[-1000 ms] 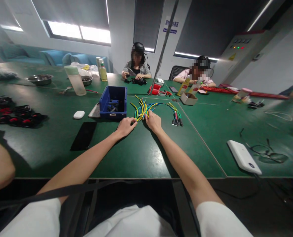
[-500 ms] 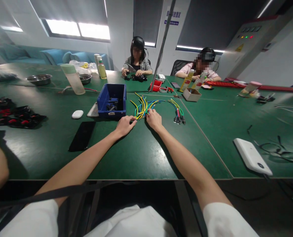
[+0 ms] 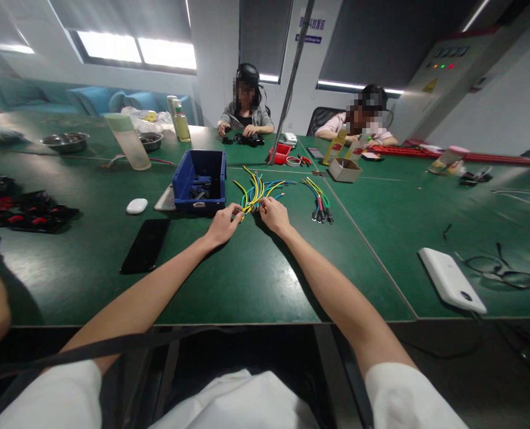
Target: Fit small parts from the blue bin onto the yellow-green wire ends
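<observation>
A loose pile of yellow, green and blue wires point(image 3: 259, 186) lies on the green table, its near ends between my two hands. My left hand point(image 3: 223, 224) is closed in a pinch at the left near end, where a yellow wire meets the fingertips. At the right near end, my right hand point(image 3: 274, 215) has its fingers curled down among the wire ends; what they grip is hidden. To the right lies a separate bundle of wires point(image 3: 319, 201) with black sleeves and metal lugs. A blue bin point(image 3: 201, 205) with dark parts inside stands left of the pile.
A black phone point(image 3: 145, 246) and a white case point(image 3: 136, 206) lie left of my left forearm. Farther right are a white power bank point(image 3: 452, 280) and glasses point(image 3: 499, 272). A small cardboard box point(image 3: 344, 171) stands behind the bundle. Two people sit across the table; another person's arm shows at left.
My left fingers have closed in on a yellow wire end at the pile's near side. My right hand stays among the wires, shifted very slightly. The whole view has drifted a little.
</observation>
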`<state>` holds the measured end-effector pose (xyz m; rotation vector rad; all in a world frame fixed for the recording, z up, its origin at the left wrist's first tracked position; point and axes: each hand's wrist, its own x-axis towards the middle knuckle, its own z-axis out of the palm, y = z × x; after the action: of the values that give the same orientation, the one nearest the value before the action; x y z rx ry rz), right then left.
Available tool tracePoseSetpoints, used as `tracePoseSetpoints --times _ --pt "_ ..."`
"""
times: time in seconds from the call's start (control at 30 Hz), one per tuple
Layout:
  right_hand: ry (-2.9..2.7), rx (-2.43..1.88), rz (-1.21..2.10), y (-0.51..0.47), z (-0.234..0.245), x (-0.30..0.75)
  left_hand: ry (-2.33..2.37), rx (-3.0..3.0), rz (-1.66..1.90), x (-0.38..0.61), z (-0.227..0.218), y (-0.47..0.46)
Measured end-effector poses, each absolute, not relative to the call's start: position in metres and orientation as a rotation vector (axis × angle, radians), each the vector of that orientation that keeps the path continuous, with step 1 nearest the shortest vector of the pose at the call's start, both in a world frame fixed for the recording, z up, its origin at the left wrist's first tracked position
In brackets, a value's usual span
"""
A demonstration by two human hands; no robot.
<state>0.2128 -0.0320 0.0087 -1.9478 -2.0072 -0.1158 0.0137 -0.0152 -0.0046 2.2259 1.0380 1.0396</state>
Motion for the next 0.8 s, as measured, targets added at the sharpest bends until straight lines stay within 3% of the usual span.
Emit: tracePoseSetpoints --times 0.8 --pt "-2.096 -1.856 -0.035 -0.0378 0.0137 0.2032 0.997 2.254 1.015 0.0123 0.0041 -0.022"
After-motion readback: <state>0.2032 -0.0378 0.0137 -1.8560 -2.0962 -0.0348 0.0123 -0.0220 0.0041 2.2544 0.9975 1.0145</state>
